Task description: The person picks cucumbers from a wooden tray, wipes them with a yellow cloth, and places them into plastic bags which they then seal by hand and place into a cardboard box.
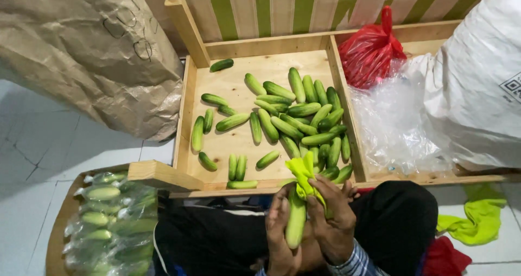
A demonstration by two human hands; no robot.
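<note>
My left hand (280, 233) holds a pale green cucumber (296, 221) upright over my lap. Against its upper end my right hand (332, 217) presses a yellow-green cloth (303, 173), fingers closed around both. Just beyond my hands stands a shallow wooden tray (186, 97) with several loose cucumbers (287, 116), most piled toward its right side.
A crumpled brown paper sack (92, 48) lies at the left. A red plastic bag (370, 51), clear plastic (393, 124) and a white sack (477, 80) fill the right. Bagged cucumbers (108, 221) sit at lower left; another yellow-green cloth (477, 221) lies on the floor right.
</note>
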